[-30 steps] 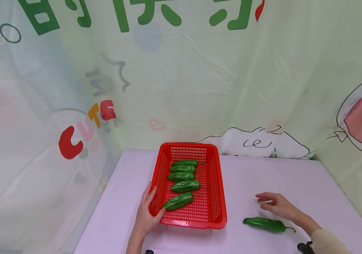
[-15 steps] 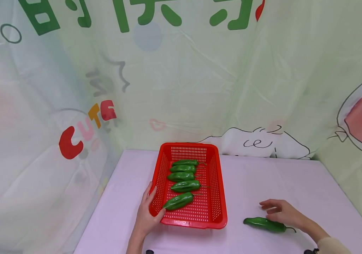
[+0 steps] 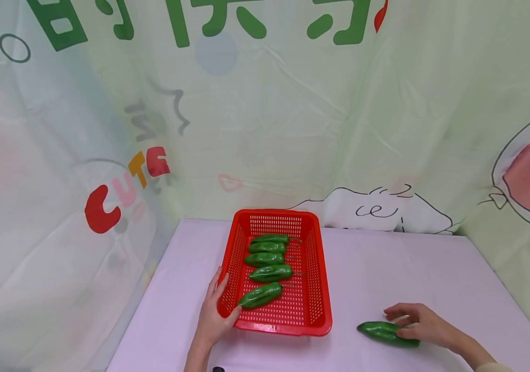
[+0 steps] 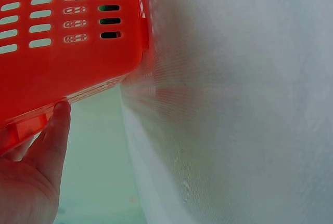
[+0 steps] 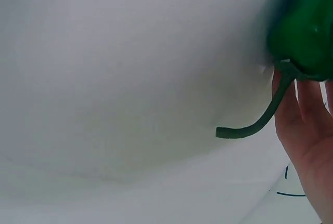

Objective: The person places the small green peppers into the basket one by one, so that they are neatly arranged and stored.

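Note:
A red plastic basket [image 3: 283,329] with slotted walls holds several long green peppers [image 3: 270,273] laid crosswise in a row. My left hand [image 3: 213,315] grips its near left corner, the thumb at the front rim and the fingers along the left side. The left wrist view shows that hand [image 4: 36,177] against the red rim. To the right of the basket, another green pepper [image 3: 378,330] lies on the table between the thumb and fingers of my right hand [image 3: 425,324]. Its curved stem [image 5: 255,128] shows in the right wrist view; the head view hides it behind the hand.
The table has a pale lilac cover [image 3: 353,268]. A printed cloth [image 3: 255,129] hangs behind the table and along both sides. A small black object [image 3: 218,369] shows at the bottom edge near the left wrist.
My right hand has come down and nearer to me, onto the loose pepper, which has shifted slightly. The left hand and the basket stay where they were.

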{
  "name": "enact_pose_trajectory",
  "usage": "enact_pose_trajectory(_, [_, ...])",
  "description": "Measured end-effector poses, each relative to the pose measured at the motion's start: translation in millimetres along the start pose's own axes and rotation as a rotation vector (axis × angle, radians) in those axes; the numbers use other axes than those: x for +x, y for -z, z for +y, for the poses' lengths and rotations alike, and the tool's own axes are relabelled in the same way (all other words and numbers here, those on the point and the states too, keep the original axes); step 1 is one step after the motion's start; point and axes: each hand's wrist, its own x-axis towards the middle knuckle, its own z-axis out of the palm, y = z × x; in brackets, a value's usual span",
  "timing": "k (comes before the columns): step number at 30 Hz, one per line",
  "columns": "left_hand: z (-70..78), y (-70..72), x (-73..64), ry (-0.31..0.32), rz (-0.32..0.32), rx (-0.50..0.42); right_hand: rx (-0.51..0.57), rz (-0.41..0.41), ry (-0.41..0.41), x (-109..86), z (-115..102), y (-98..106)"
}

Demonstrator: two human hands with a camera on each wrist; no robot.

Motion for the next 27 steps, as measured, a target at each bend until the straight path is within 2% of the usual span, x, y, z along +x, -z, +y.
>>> enact_pose_trajectory(7, [-0.1, 0.2, -0.6, 0.01, -0.004, 0.003, -0.032, -0.007, 0.052, -2.8, 6.0, -0.8])
enact_pose_trajectory(13, [0.0, 0.2, -0.1, 0.005, -0.001, -0.001, -0.045, -0.007, 0.007, -2.8, 5.7, -1.0])
enact_pose_trajectory(18, [0.4, 0.2, 0.0, 0.001, 0.003, -0.001, -0.055, -0.008, 0.014, 0.0, 5.9, -0.5])
enact_pose_trajectory(23, [1.2, -0.1, 0.5, 0.006, 0.0, -0.007, -0.07, 0.013, -0.018, 0.8, 5.6, 1.7])
enact_pose_trajectory(27, [1.6, 0.1, 0.7, 0.003, 0.003, -0.011, -0.092, 0.034, 0.009, 0.4, 0.5, 4.6])
